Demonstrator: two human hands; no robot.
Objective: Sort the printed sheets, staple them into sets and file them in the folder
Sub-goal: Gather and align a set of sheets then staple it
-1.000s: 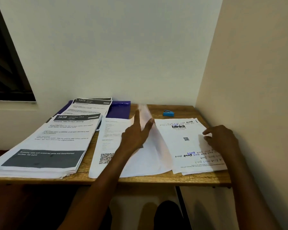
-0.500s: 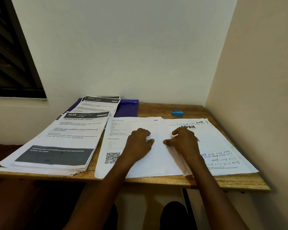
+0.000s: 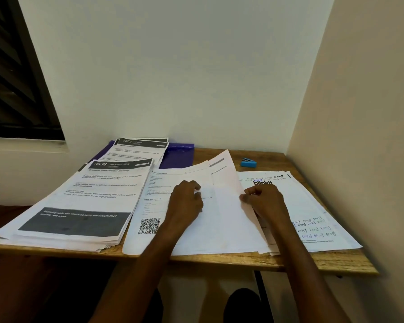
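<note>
Printed sheets lie in several piles on the wooden table [image 3: 324,264]. My right hand [image 3: 265,201] pinches the right edge of a white sheet [image 3: 226,206] from the middle pile and lifts it, so the sheet stands partly raised. My left hand [image 3: 186,203] rests with curled fingers on the middle pile with a QR code [image 3: 149,226]. A stack headed 3638 [image 3: 79,206] lies at the left. Another stack headed 1573 [image 3: 138,150] lies on the purple folder [image 3: 179,156] at the back. A blue stapler [image 3: 248,162] sits at the back right. A blinkit sheet [image 3: 313,206] lies on the right.
The table stands in a corner, with a white wall behind and a beige wall close on the right. A dark louvred window [image 3: 14,78] is at the upper left. Sheets overhang the front table edge.
My right hand has taken hold of the top middle sheet's edge and raised it. My left hand has stayed on the middle pile. A second ago my right hand lay on the blinkit pile.
</note>
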